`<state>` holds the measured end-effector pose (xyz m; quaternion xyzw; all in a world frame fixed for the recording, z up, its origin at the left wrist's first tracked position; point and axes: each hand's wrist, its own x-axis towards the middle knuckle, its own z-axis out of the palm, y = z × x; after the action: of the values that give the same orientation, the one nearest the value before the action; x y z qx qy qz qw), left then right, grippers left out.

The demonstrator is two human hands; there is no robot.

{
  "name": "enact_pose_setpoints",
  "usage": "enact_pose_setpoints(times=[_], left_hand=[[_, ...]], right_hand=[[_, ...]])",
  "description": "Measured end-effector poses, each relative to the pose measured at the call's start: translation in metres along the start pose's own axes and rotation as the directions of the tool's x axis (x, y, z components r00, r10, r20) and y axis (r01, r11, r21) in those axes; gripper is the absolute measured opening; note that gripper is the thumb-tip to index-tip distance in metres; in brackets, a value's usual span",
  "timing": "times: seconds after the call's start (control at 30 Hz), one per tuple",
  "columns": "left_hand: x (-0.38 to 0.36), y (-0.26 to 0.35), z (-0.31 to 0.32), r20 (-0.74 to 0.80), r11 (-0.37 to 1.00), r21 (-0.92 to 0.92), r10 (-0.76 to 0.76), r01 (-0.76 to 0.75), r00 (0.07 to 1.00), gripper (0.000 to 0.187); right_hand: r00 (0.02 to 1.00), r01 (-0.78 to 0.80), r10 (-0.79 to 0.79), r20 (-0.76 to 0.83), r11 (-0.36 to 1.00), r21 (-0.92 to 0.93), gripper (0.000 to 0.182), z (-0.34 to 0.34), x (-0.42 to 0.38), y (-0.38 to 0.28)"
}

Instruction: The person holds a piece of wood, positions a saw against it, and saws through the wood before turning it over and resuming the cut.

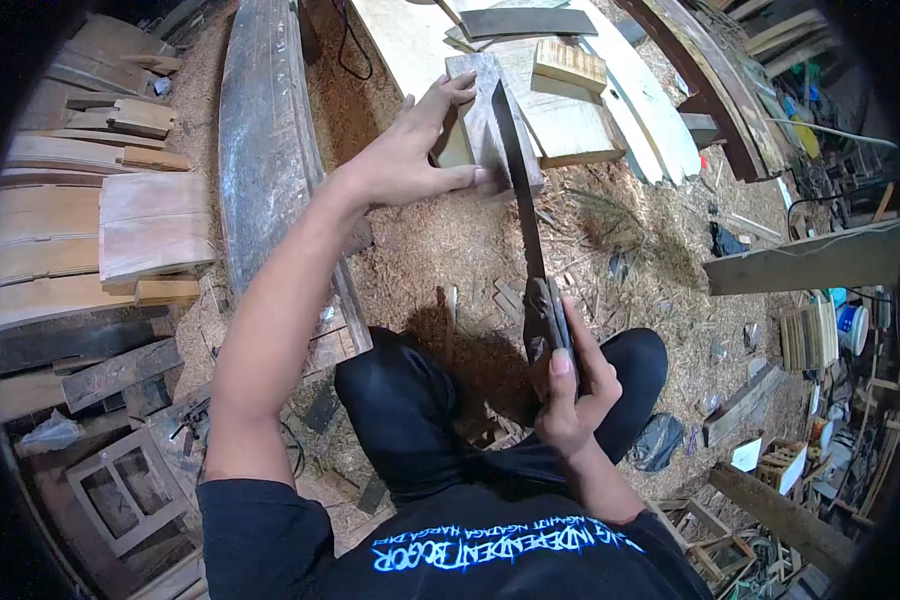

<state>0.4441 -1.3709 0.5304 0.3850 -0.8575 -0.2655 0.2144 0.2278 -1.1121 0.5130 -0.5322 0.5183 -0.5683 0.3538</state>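
My right hand (pixel 572 395) is wrapped round the dark handle (pixel 545 325) of a hand saw. The saw's long blade (pixel 521 185) points away from me and lies over a pale wooden board (pixel 487 120). My left hand (pixel 425 150) grips the left side of that board, thumb on its near end and fingers near its far edge. The board rests at the near edge of a pile of light wood. Just right of it sit a small wood block (pixel 570 65) and another pale piece (pixel 565 115).
A long weathered plank (pixel 270 130) runs along the left. Stacked boards (pixel 155 225) lie beyond it. Wood shavings cover the floor (pixel 420 250). At the right are a grey beam (pixel 810 262), a dark plastic bag (pixel 657 442) and wooden frames.
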Motion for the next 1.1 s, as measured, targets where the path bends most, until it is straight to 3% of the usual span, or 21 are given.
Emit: enact_pose_setpoints(times=[0.07, 0.13, 0.17, 0.2, 0.27, 0.4, 0.47, 0.6, 0.63, 0.73, 0.87, 1.0, 1.07, 1.1], left_hand=[[0.001, -0.005, 0.001, -0.059, 0.991, 0.103, 0.097, -0.09, 0.994, 0.088], [0.0, -0.004, 0.004, -0.069, 0.996, 0.059, 0.072, -0.068, 0.995, 0.088], [0.0, -0.004, 0.005, -0.077, 0.999, 0.02, 0.049, -0.048, 0.996, 0.089], [0.001, -0.004, 0.004, -0.078, 0.999, 0.021, 0.051, -0.049, 0.996, 0.089], [0.001, -0.003, 0.002, -0.044, 0.998, 0.041, 0.053, -0.052, 0.998, 0.088], [0.0, -0.001, 0.003, -0.033, 0.999, 0.001, 0.036, -0.036, 0.999, 0.089], [0.0, 0.001, 0.002, -0.021, 1.0, 0.028, 0.007, -0.007, 1.0, 0.09], [0.002, -0.008, 0.006, -0.031, 0.984, 0.169, 0.054, -0.048, 0.998, 0.106], [0.001, -0.002, 0.005, -0.01, 0.988, 0.153, -0.003, 0.004, 1.0, 0.108], [0.0, 0.002, 0.002, 0.003, 0.991, 0.125, -0.057, 0.056, 0.998, 0.111], [0.0, -0.003, 0.002, -0.02, 0.986, 0.166, -0.01, 0.013, 1.0, 0.118], [0.001, -0.002, 0.002, -0.05, 0.988, 0.132, -0.076, 0.082, 0.996, 0.119], [0.001, -0.011, 0.004, -0.153, 0.99, 0.14, -0.014, 0.036, 0.988, 0.101], [0.003, -0.012, 0.003, -0.157, 0.989, 0.143, -0.015, 0.037, 0.987, 0.101]], right_hand=[[1.0, -0.021, 0.02, -0.005, 0.999, -0.027, 0.054, 0.004, -0.001, -0.006], [0.999, 0.003, -0.007, -0.032, 0.994, -0.112, 0.053, 0.005, -0.006, -0.001], [0.984, 0.166, -0.174, -0.035, 0.974, -0.154, 0.052, 0.004, -0.004, 0.004], [0.984, 0.169, -0.177, -0.036, 0.974, -0.153, 0.052, 0.002, -0.006, 0.003], [1.0, 0.012, -0.013, -0.009, 0.997, -0.083, 0.052, -0.002, -0.013, -0.006], [0.998, -0.06, 0.063, 0.03, 0.996, -0.073, 0.048, -0.006, -0.001, -0.036], [0.983, -0.18, 0.18, 0.042, 0.984, 0.007, 0.051, -0.013, 0.009, -0.051], [0.989, -0.129, 0.13, 0.065, 0.991, -0.025, 0.051, -0.01, 0.012, -0.037], [0.997, -0.008, 0.018, 0.071, 0.991, -0.133, 0.051, -0.011, 0.009, -0.024], [0.996, -0.083, 0.083, 0.015, 0.996, -0.016, 0.05, -0.006, -0.001, -0.018], [1.0, -0.002, 0.003, 0.026, 1.0, -0.022, 0.051, -0.006, 0.018, -0.015], [1.0, -0.014, 0.013, -0.029, 1.0, -0.014, 0.049, -0.006, 0.042, -0.004], [0.999, 0.022, -0.023, -0.026, 0.999, -0.031, 0.048, -0.006, 0.044, 0.005], [0.998, 0.013, -0.013, -0.062, 1.0, -0.009, 0.048, -0.002, 0.045, 0.005]])
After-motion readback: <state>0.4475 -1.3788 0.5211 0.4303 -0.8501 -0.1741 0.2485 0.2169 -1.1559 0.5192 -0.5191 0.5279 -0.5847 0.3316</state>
